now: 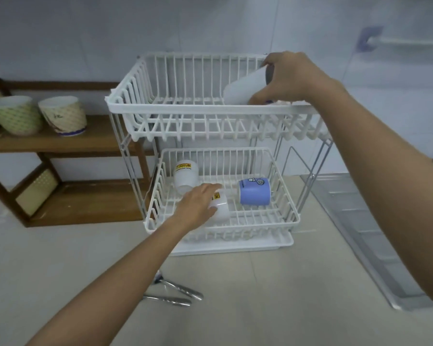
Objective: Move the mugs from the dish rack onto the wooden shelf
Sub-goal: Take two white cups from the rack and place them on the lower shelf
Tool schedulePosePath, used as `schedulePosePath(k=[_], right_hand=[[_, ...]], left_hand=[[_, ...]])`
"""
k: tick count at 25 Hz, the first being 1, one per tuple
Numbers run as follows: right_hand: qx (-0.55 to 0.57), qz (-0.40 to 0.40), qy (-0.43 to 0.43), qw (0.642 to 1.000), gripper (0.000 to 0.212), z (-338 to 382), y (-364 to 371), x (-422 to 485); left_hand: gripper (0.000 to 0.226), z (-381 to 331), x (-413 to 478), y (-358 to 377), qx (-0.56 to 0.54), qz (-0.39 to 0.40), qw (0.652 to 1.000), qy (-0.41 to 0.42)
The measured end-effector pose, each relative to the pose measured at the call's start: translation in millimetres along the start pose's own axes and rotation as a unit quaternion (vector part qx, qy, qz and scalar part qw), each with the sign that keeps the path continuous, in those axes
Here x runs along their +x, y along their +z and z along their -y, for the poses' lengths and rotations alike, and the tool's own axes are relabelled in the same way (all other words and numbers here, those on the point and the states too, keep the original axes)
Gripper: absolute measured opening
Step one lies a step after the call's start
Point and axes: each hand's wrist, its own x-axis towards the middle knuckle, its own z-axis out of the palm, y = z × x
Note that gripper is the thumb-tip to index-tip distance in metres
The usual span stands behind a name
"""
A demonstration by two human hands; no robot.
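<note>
A white two-tier dish rack [125, 106] stands on the counter. In its upper basket, at the right, my right hand [293, 78] grips a tilted white mug [243, 89]. In the lower basket my left hand [198, 206] closes over a white mug with a yellow label [221, 208]. Another white mug with a yellow label [185, 177] and a blue mug [255, 191] stand upside down there. The wooden shelf [90, 136] is to the left, with two patterned mugs [16, 114] [64, 114] upside down on its top board.
Metal tongs [175, 293] lie on the counter in front of the rack. A clear plastic tray [360, 221] lies to the right. A white drip tray [235, 247] sits under the rack. A tiled wall is behind.
</note>
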Motion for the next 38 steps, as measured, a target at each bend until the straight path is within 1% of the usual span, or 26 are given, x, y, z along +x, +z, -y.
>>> schedulePosePath(k=[2, 4, 7, 10, 13, 15, 16, 18, 20, 23, 26, 27, 29, 33, 35, 38], right_hand=[[0.040, -0.028, -0.001, 0.999, 0.078, 3.5, -3.9, -11.9], [0.063, -0.048, -0.007, 0.997, 0.076, 6.3, -4.6, -21.6], [0.070, -0.064, -0.009, 0.995, 0.070, 8.3, -1.1, -30.3], [0.085, -0.082, 0.004, 0.993, 0.074, 9.3, 1.7, -35.0], [0.121, -0.118, 0.020, 0.985, 0.075, 15.9, 0.9, -40.4], [0.155, -0.155, 0.014, 0.975, 0.072, 26.6, -2.7, -45.2], [0.176, -0.177, 0.003, 0.968, 0.072, 34.9, -5.1, -48.2], [0.217, -0.216, -0.032, 0.951, 0.071, 57.4, -10.7, -57.4], [0.262, -0.237, -0.082, 0.932, 0.070, 85.0, -15.1, -67.2], [0.345, -0.206, -0.166, 0.901, 0.065, 126.3, -13.8, -85.3], [0.396, -0.124, -0.232, 0.880, 0.058, 168.5, 3.2, -101.3], [0.396, -0.093, -0.241, 0.881, 0.058, 183.8, 13.1, -105.6], [0.364, -0.045, -0.246, 0.897, 0.061, 214.1, 38.1, -111.5], [0.297, 0.011, -0.237, 0.925, 0.074, 263.2, 106.8, -106.8], [0.276, 0.044, -0.214, 0.936, 0.076, 283.3, 148.5, -97.8], [0.247, 0.098, -0.149, 0.952, 0.078, 303.0, 209.5, -79.4]], left_hand=[[0.075, 2.1, 15.6, 10.7, 0.038, 0.105, 0.993, -0.041], [0.086, 0.9, 24.6, 18.0, 0.067, 0.151, 0.985, -0.053], [0.097, 1.0, 29.7, 24.4, 0.111, 0.156, 0.980, -0.056], [0.097, -1.2, 29.1, 28.4, 0.133, 0.146, 0.979, -0.056], [0.094, -4.6, 25.9, 25.1, 0.087, 0.104, 0.986, -0.098], [0.096, -5.8, 20.1, 10.9, 0.035, 0.043, 0.992, -0.115], [0.097, -5.5, 15.7, 1.1, 0.005, 0.004, 0.994, -0.111], [0.099, -4.6, 0.8, -21.0, -0.055, -0.075, 0.993, -0.076], [0.099, -2.7, -25.4, -46.9, -0.118, -0.131, 0.983, -0.042], [0.097, 5.2, -81.8, -76.5, -0.166, -0.167, 0.971, -0.042], [0.093, 30.8, -144.7, -91.3, -0.185, -0.197, 0.958, -0.094], [0.092, 43.8, -165.4, -95.3, -0.186, -0.207, 0.953, -0.116], [0.090, 74.0, -203.2, -105.6, -0.173, -0.221, 0.946, -0.165], [0.086, 147.9, -251.8, -129.6, -0.095, -0.243, 0.919, -0.296], [0.090, 187.3, -260.1, -137.4, -0.075, -0.245, 0.903, -0.345], [0.091, 235.8, -249.8, -141.7, -0.090, -0.235, 0.883, -0.396]])
